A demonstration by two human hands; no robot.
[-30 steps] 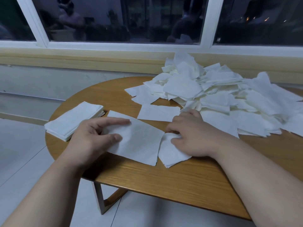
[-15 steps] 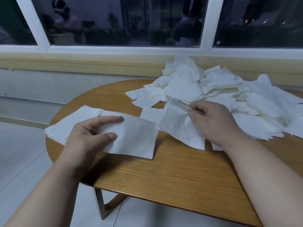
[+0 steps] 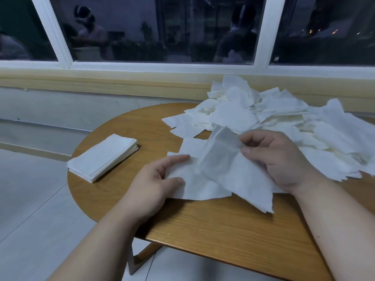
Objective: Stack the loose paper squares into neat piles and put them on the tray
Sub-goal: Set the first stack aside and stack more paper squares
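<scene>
while your right hand (image 3: 278, 159) pinches a lifted square (image 3: 227, 167) of white paper by its top edge, thumb against curled fingertips, the sheet hangs tilted and creased above the worktop (image 3: 213, 230), its lowest corner drooping toward 5 o'clock. your left hand (image 3: 154, 185) grips nothing: its forefinger and thumb lie stretched on top of a flat square (image 3: 193, 187) that rests on the wood near the middle. the remaining fingers are bent at that sheet's 9 o'clock edge, and whether they tuck under the paper cannot be told. the lifted square overlaps the flat square's 3 o'clock side, and another sheet shows beneath them toward 12 o'clock. taking the oval worktop as a dial with 6 o'clock nearest you, a neat pile (image 3: 103, 157) of squared-up sheets sits alone at 9 o'clock, close to the rim and well apart from both hands. the loose heap (image 3: 284, 118) of unsorted squares sprawls from 12 o'clock round to 3 o'clock, thick and tumbled, with a few stray sheets sliding out toward the centre; your right hand is just in front of its near edge. beyond the worktop at 12 o'clock runs a white-framed window (image 3: 162, 65), dark outside, above a pale sill. pale floor (image 3: 30, 199) tiles show at 8 o'clock, and one wooden leg (image 3: 149, 250) shows under the rim at 6 o'clock.
</scene>
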